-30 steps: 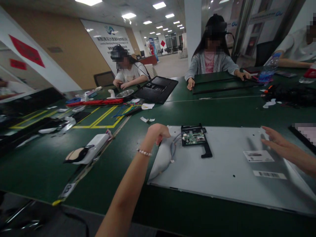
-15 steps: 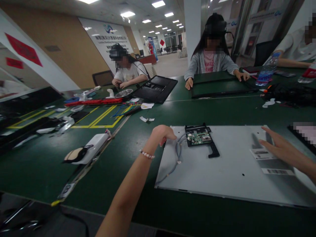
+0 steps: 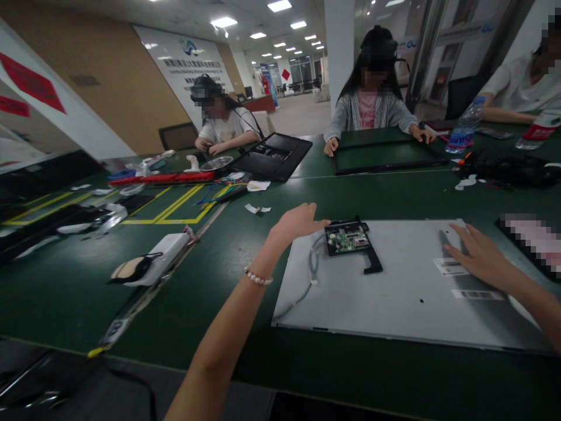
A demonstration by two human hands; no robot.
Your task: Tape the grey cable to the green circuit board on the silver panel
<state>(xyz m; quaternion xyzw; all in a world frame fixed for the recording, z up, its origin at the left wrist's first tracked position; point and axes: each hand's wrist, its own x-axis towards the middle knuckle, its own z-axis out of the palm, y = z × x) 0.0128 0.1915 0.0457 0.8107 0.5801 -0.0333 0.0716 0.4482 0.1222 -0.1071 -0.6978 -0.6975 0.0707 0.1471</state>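
Observation:
A flat grey-white display panel (image 3: 350,307) lies back side up in front of me. Near its top left, a green circuit board (image 3: 348,238) sits in a black plastic bracket (image 3: 374,262). Grey-blue cables (image 3: 314,263) run from the board down to the panel's lower left corner. My left hand (image 3: 298,222) is open at the panel's upper left corner, its thumb reaching towards the bracket; whether they touch I cannot tell. Over the right part, near white labels (image 3: 475,294), my right hand (image 3: 477,251) is open with fingers stretched out, holding nothing.
A white power bank-like object (image 3: 169,248) with a dark cable lies left on the green table (image 3: 219,257). Across from me, a person rests both hands by a black frame (image 3: 390,168). Another person works behind a black cover (image 3: 274,156). Bottles (image 3: 464,126) stand far right.
My left hand has gone from curled at the panel's left edge to stretched out, higher and nearer the bracket. My right hand stays over the labels. The view has shifted slightly.

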